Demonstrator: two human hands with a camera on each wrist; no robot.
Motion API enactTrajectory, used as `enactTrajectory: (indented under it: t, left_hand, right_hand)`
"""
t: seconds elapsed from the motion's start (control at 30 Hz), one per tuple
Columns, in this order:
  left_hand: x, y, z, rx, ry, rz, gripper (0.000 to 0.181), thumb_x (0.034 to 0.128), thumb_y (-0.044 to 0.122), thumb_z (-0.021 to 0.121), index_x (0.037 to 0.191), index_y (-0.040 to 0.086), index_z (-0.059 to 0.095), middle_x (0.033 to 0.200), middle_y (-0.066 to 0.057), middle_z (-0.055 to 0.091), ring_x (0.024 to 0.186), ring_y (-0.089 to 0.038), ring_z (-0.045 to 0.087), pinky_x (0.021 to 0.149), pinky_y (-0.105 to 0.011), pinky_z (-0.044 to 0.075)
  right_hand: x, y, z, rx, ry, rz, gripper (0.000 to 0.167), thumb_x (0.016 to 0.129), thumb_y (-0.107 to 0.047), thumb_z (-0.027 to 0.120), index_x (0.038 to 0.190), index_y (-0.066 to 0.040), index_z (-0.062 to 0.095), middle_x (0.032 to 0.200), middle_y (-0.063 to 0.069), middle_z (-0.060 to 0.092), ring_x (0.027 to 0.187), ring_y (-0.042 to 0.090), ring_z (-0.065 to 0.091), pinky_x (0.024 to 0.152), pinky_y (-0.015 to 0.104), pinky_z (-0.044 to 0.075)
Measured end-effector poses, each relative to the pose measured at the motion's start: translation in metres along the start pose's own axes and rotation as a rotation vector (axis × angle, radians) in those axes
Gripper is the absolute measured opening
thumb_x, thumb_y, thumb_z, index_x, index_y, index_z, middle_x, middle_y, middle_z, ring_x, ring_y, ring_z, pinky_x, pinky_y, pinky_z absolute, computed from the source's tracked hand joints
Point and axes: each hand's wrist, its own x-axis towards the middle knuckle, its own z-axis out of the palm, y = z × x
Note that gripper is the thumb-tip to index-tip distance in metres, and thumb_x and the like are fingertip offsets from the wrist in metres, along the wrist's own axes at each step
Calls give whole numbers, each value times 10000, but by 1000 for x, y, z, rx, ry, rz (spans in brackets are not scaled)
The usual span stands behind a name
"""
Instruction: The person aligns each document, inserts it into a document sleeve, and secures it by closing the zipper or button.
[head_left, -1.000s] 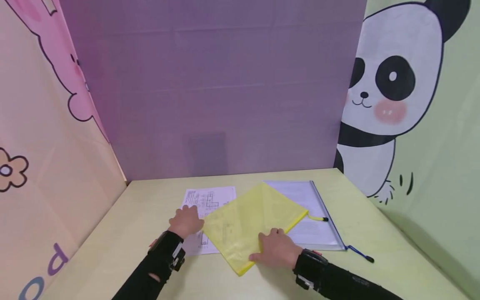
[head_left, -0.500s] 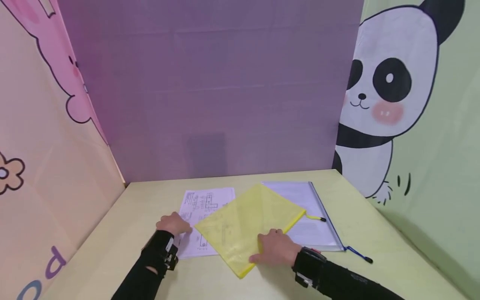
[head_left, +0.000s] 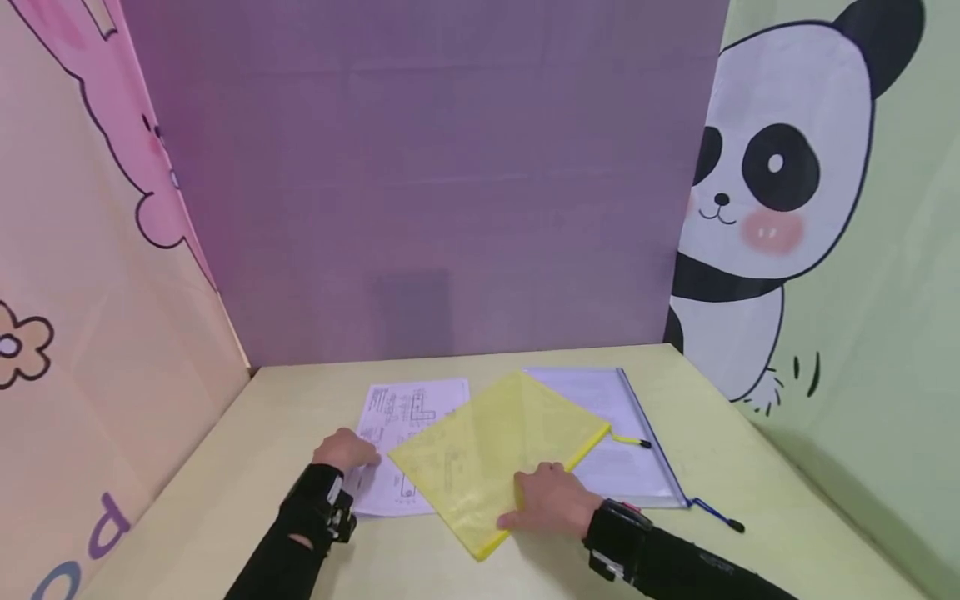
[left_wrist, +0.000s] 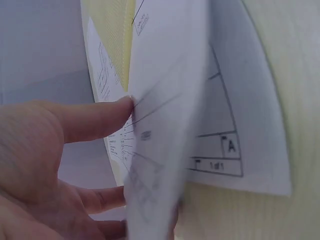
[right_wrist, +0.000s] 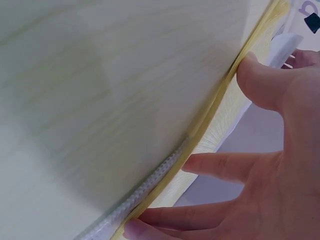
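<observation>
At the left edge of a white printed sheet (head_left: pixel 397 412), my left hand (head_left: pixel 345 450) pinches the paper between thumb and fingers. In the left wrist view the held edge of the sheet bends up off the table, with line drawings on it. A yellow translucent zip document bag (head_left: pixel 491 446) lies turned cornerwise, covering the sheet's right part. My right hand (head_left: pixel 557 500) rests on the bag's lower right edge, its thumb and fingers spread along that border in the right wrist view. Under the bag's right side is a clear document bag (head_left: pixel 630 471) with a blue zip edge, with printed paper inside.
The pale wooden table (head_left: pixel 300 400) carries all of these. A yellow zip pull (head_left: pixel 632 439) and a blue zip pull (head_left: pixel 716 512) stick out at the right. Behind stands a purple panel (head_left: pixel 465 183), with cartoon-printed walls on both sides.
My left hand has moved left from the yellow bag's corner to the printed sheet's left edge and now pinches it. The right hand has stayed on the yellow bag.
</observation>
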Motion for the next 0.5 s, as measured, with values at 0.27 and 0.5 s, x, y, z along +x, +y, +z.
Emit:
enactTrajectory:
  t: [0.27, 0.5]
  left_hand:
    - [7, -5, 4, -46, -4, 22, 374, 807, 135, 709, 1024, -142, 585, 847, -186, 617, 745, -303, 627, 623, -350, 521]
    - [16, -13, 10, -109, 21, 54, 336, 814, 100, 656, 1018, -158, 588, 871, -211, 618, 756, -305, 618, 635, -341, 511]
  right_hand:
    - [1, 1, 1, -16, 3, -14, 568, 840, -643, 714, 986, -97, 646, 817, 51, 526, 792, 240, 476, 720, 410, 459]
    - [1, 3, 2, -8, 2, -8, 605, 828, -647, 725, 1007, -74, 652, 847, 79, 540, 800, 250, 483, 733, 427, 471]
